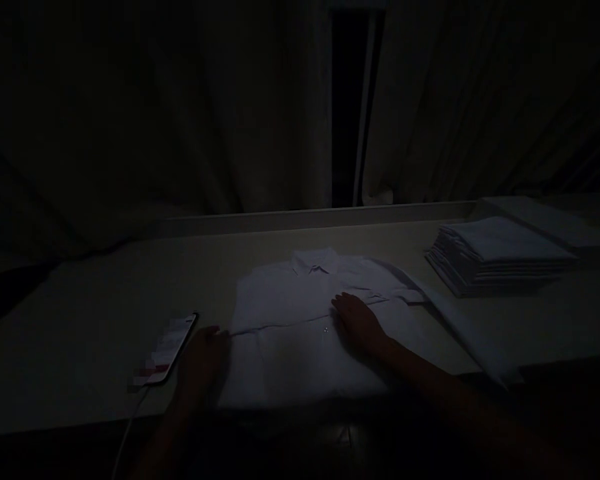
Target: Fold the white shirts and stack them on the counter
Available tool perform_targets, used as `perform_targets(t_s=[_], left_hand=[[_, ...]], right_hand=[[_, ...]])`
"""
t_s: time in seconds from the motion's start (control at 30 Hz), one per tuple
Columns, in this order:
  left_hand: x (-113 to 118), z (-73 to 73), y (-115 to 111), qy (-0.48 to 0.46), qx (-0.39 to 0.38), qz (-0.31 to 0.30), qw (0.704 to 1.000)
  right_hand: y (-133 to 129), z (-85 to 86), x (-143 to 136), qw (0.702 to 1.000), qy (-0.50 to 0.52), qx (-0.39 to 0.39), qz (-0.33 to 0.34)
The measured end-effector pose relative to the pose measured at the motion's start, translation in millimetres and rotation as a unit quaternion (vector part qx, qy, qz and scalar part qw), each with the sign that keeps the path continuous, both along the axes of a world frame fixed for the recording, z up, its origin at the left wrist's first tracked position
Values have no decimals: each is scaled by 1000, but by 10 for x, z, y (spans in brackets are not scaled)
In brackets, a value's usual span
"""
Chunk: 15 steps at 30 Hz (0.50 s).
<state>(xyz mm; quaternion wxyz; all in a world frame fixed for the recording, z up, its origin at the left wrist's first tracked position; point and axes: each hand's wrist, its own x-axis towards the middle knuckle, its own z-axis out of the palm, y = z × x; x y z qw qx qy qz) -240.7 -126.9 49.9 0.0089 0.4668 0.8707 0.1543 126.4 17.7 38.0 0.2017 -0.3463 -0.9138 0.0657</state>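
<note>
A white collared shirt (pixel 285 300) lies on the pale table in front of me, collar at the far side. A crease or folded edge runs across its middle. My left hand (pixel 205 353) is at the shirt's left side, thumb and fingers pinched at the end of that edge. My right hand (pixel 357 323) rests palm down on the shirt, right of the middle, fingers stretched out. To the right, part of the shirt, seemingly a sleeve, spreads over the table. Dim light hides finer detail.
Just left of my left hand lies a lit phone (pixel 170 350) with a cable (pixel 129 427) hanging over the front edge. A stack of folded white cloth (pixel 500 257) stands at the right. Dark curtains (pixel 260 120) hang behind the table's raised back edge (pixel 280 220).
</note>
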Motion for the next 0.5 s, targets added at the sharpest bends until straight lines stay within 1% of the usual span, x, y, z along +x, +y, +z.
perform_targets(t_s=[0.03,0.1,0.17,0.23,0.27,0.33,0.43,0.5], left_hand=[[99,-39,-120,-9,-11,8,1000],[285,-94,-274,-8,-36,20,999],[405,-104,-335,16,-64,29,997],[437,-89,-347,43,-82,33,995],[429,-81,-347,50,-87,34,994],[392,-72,-351,63,-91,39,993],[369,-67,-376,67,-94,54,992],[404,-54,-380,69,-78,80,991]], right_hand=[[-14,52,-225,1000,-10,-6,23],[-68,129,-684,997,-30,-14,66],[-151,149,-1083,993,-51,-27,101],[-241,111,-1356,988,-74,-55,120],[-283,80,-1438,986,-83,-69,123],[-344,16,-1506,985,-92,-84,122],[-382,-24,-1475,986,-89,-77,116],[-388,-13,-1445,987,-88,-71,116]])
